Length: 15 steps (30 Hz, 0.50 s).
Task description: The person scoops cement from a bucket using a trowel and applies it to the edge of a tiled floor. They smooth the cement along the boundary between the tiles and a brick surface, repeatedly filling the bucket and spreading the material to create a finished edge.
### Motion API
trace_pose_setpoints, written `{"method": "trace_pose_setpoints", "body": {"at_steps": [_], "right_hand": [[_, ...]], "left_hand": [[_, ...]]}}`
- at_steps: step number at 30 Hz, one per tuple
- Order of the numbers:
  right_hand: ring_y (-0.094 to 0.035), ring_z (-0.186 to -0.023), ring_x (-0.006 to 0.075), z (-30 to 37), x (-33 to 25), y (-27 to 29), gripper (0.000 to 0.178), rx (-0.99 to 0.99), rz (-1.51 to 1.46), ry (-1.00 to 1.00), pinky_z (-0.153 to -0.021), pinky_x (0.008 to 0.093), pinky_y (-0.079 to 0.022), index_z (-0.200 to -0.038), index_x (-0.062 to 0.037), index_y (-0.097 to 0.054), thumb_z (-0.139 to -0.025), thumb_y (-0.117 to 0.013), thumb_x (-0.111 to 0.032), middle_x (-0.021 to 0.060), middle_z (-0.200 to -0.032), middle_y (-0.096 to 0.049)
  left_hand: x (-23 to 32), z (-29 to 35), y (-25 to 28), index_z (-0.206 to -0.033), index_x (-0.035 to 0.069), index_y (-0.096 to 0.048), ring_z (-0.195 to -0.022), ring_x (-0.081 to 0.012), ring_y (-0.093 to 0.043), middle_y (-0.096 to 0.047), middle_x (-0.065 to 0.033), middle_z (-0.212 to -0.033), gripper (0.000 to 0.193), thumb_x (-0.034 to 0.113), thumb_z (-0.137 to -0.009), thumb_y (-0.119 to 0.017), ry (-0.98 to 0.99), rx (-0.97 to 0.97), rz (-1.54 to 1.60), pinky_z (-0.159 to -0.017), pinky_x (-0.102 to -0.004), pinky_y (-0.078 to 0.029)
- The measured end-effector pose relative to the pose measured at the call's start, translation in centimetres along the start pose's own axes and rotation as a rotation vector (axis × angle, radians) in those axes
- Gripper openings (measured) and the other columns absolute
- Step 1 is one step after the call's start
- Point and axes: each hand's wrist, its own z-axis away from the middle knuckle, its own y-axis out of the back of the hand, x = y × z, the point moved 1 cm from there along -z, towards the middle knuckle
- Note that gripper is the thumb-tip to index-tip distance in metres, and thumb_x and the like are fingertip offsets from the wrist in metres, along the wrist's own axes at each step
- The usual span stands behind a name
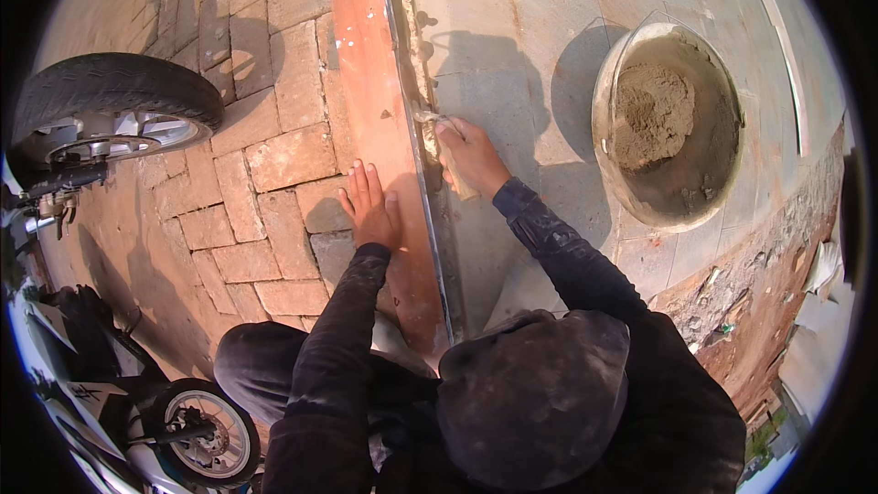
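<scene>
A long orange-brown board (366,64) stretches away from my body, with a thin grey edge along its right side. My left hand (373,210) lies flat on the board, fingers spread, holding nothing. Just right of the edge, my right hand (474,157) is closed round the wooden handle of a small trowel (466,188). Its metal end points left over a narrow strip of mortar (421,64) beside the board; how far the blade reaches into the mortar is hard to make out.
A bucket (604,128) with grey-brown mortar (651,114) stands to the right on grey tiles (512,142). Brick paving (293,155) covers the left side. A motorcycle wheel (119,101) is at far left, another wheel (208,434) at lower left. Rubble (722,297) lies at lower right.
</scene>
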Motion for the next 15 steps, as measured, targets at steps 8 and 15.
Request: {"method": "trace_pose_setpoints", "body": {"at_steps": [8,15], "right_hand": [[-0.053,-0.052,0.0118,16.0,3.6,-0.1,0.044,-0.115,-0.182,-0.317,-0.045,0.028,-0.044,-0.136,-0.0024,-0.043,-0.102,-0.05,-0.029,0.0039,-0.073,-0.053],[-0.055,-0.049,0.013,15.2,1.9,0.5,0.043,-0.074,-0.158,-0.186,-0.045,0.0283,-0.043,-0.132,0.0014,-0.046,-0.101,-0.051,-0.028,0.005,-0.069,-0.054]], "left_hand": [[0.3,-0.1,0.0,-0.154,0.003,-0.016,-0.15,-0.0321,-0.008,-0.012,-0.0172,-0.161,0.063,0.04,-0.103,-0.024,0.03,-0.053,-0.039,-0.118,-0.0535,0.0],[0.0,0.0,0.2,-0.153,0.003,-0.018,-0.149,-0.0316,-0.011,-0.014,-0.0165,-0.161,0.063,0.038,-0.103,-0.026,0.03,-0.001,-0.047,-0.118,-0.0533,-0.001]]}}
